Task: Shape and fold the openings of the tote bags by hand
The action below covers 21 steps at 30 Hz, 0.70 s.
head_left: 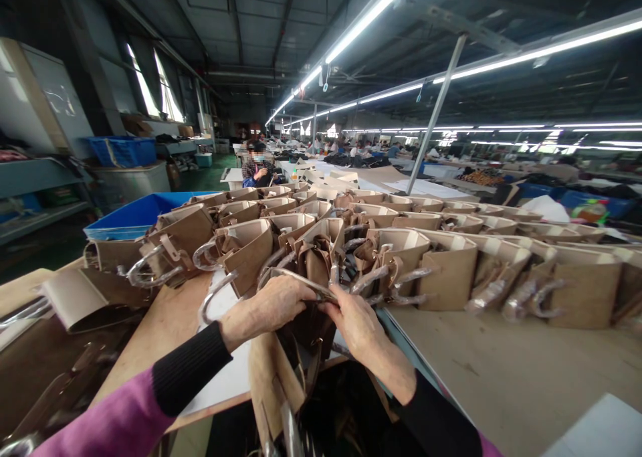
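Both hands meet at the front table edge over a brown handbag [275,370] that hangs low in front of me. My left hand [273,304] is closed, its fingers wrapped over a thin brown edge [303,281] of the bag. Close beside it, my right hand [362,326] pinches the same edge between thumb and fingers. Whether this edge is the bag's rim or a strap I cannot tell. Below the hands, the bag's lower part is dark and partly hidden. Right behind them stand more open-topped brown bags [253,253] with plastic-wrapped handles [368,280].
Rows of similar bags [446,269] cover the back of the table [476,356]. At left, one bag [95,296] lies on its side near a blue bin [135,216]. A person [258,169] sits farther back. A grey post [436,112] rises beyond the bags.
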Tool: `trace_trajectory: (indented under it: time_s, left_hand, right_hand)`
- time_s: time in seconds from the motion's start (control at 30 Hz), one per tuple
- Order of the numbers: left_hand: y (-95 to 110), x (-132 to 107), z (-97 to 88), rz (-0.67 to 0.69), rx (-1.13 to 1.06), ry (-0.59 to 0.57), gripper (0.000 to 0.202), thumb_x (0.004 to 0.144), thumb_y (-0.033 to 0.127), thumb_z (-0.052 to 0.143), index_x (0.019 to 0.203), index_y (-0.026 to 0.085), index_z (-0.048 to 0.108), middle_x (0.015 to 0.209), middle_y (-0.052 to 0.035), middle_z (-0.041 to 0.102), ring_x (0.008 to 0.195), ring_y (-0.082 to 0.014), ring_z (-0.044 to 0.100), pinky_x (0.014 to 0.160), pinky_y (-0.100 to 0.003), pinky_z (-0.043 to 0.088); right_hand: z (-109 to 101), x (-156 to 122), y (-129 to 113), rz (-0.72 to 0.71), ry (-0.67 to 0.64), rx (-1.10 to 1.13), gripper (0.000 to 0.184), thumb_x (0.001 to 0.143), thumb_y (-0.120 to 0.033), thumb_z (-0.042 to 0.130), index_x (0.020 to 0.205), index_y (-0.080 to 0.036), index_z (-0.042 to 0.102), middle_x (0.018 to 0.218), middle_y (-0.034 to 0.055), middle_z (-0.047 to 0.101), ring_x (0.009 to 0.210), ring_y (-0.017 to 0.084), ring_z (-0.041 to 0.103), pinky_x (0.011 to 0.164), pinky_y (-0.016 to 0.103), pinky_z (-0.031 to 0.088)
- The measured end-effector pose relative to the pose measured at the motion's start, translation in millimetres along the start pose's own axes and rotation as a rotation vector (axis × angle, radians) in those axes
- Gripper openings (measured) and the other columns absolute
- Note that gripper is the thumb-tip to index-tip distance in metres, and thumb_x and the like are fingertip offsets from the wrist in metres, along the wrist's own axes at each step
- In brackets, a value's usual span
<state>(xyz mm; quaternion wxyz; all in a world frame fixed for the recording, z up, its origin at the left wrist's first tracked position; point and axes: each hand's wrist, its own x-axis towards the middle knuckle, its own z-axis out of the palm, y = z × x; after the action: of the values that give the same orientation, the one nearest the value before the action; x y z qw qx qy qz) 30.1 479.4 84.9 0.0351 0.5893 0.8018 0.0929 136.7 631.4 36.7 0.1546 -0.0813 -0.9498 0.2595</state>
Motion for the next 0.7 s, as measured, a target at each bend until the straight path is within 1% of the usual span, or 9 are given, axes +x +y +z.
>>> trace_trajectory:
  time_s: [0.07,0.13,0.2,0.23,0.33,0.4,0.53,0.63,0.7]
  left_hand:
    - [1.3,1.3,0.2,-0.013,0.033,-0.051,0.033,0.072,0.007,0.046,0.086,0.022,0.071,0.083,-0.0012,0.071,0.081,-0.0168,0.064,0.071,-0.023,0.046]
    - [1.9,1.6,-0.1,-0.018,0.044,-0.095,0.028,0.071,0.007,0.046,0.076,0.020,0.070,0.075,-0.0012,0.069,0.075,-0.0159,0.063,0.067,-0.022,0.045]
    - [1.7,0.9,-1.5,-0.061,0.061,-0.082,0.025,0.071,0.008,0.047,0.073,0.020,0.069,0.072,-0.0013,0.069,0.074,-0.0157,0.063,0.066,-0.022,0.045]
    - [1.5,0.0,-2.4,-0.113,0.079,-0.054,0.024,0.072,0.009,0.048,0.073,0.020,0.069,0.073,-0.0018,0.069,0.074,-0.0163,0.063,0.066,-0.023,0.045]
    - [1.7,-3.7,-4.9,-0.310,0.157,0.050,0.021,0.078,0.017,0.049,0.077,0.021,0.070,0.078,-0.0052,0.070,0.077,-0.0200,0.065,0.068,-0.028,0.045]
    - [2.7,-6.0,-5.4,-0.371,0.191,0.079,0.023,0.081,0.020,0.047,0.077,0.019,0.070,0.080,-0.0076,0.070,0.079,-0.0221,0.065,0.069,-0.031,0.045]
    - [4.1,-7.1,-4.5,-0.357,0.192,0.094,0.022,0.082,0.019,0.047,0.075,0.018,0.067,0.085,-0.0081,0.066,0.082,-0.0225,0.062,0.070,-0.033,0.044]
    - [3.9,-8.1,-4.9,-0.320,0.207,0.159,0.017,0.081,0.020,0.052,0.073,0.017,0.067,0.095,-0.0081,0.063,0.094,-0.0237,0.055,0.079,-0.035,0.042]
    - [4.1,-10.7,-5.8,-0.302,0.215,0.210,0.015,0.080,0.019,0.054,0.074,0.017,0.067,0.105,-0.0073,0.060,0.103,-0.0247,0.051,0.087,-0.038,0.039]
  right_hand:
    - [-0.8,-0.7,-5.0,-0.040,0.011,-0.062,0.017,0.084,-0.014,0.060,0.100,-0.022,0.058,0.093,0.0060,0.064,0.084,0.026,0.061,0.067,0.030,0.040]
    - [-0.7,-0.4,-9.7,-0.111,0.011,-0.108,0.032,0.081,-0.009,0.062,0.110,-0.022,0.057,0.104,0.0073,0.062,0.093,0.027,0.059,0.076,0.033,0.041]
    - [0.9,0.8,-12.8,-0.188,0.004,-0.134,0.042,0.079,-0.005,0.063,0.116,-0.021,0.055,0.110,0.0077,0.061,0.101,0.028,0.056,0.085,0.035,0.039]
    - [2.1,1.7,-13.6,-0.218,0.001,-0.139,0.044,0.078,-0.003,0.063,0.118,-0.020,0.055,0.111,0.0082,0.060,0.103,0.028,0.055,0.088,0.035,0.039]
    - [5.9,5.1,-13.5,-0.252,0.012,-0.137,0.040,0.080,-0.004,0.063,0.118,-0.015,0.055,0.108,0.0108,0.061,0.102,0.028,0.056,0.086,0.034,0.040]
    - [7.6,7.9,-12.0,-0.254,0.026,-0.115,0.035,0.082,-0.007,0.062,0.114,-0.016,0.057,0.106,0.0099,0.062,0.099,0.027,0.058,0.082,0.032,0.042]
    - [9.1,13.4,-7.3,-0.240,0.053,-0.051,0.017,0.087,-0.011,0.058,0.100,-0.022,0.060,0.095,0.0030,0.065,0.088,0.022,0.062,0.073,0.027,0.043]
    - [10.2,15.5,-4.3,-0.233,0.067,-0.017,0.012,0.089,-0.012,0.055,0.092,-0.023,0.059,0.086,-0.0005,0.064,0.082,0.019,0.062,0.069,0.024,0.041]
    - [11.5,15.5,-3.5,-0.231,0.073,-0.006,0.010,0.090,-0.013,0.055,0.087,-0.022,0.059,0.082,-0.0016,0.063,0.078,0.018,0.061,0.067,0.024,0.041]
